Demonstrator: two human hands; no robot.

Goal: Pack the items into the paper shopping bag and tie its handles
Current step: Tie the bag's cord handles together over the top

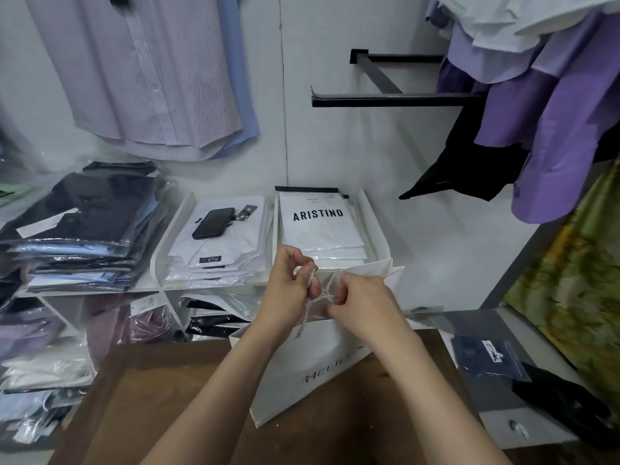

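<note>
**White paper bag, both hands on its cord handles**

White paper makes up the one shopping bag [302,374], which stands on a brown wooden table [167,407] at the frame's centre, toward 6 o'clock. Its contents cannot be seen from here. Two twisted white-and-grey cord handles [313,290] rise from its mouth and cross in a knot between two hands. The left hand [290,286] is closed around one cord, with a strand running down past its fingers. The right hand [364,298] is pinched shut on the cord at the knot.

At 12 o'clock from the bag, a white shelf [174,226] has two open compartments. The left one holds a stack of folded white shirts [218,260] in clear wrap, with one dark phone [213,223] lying on top. The right one holds flat white packets [322,229], the top one printed ARISTINO. At 9 o'clock a pile of dark and blue wrapped garments [80,229] sits beside the shelf. At 3 o'clock lies one navy packet [486,357].
</note>
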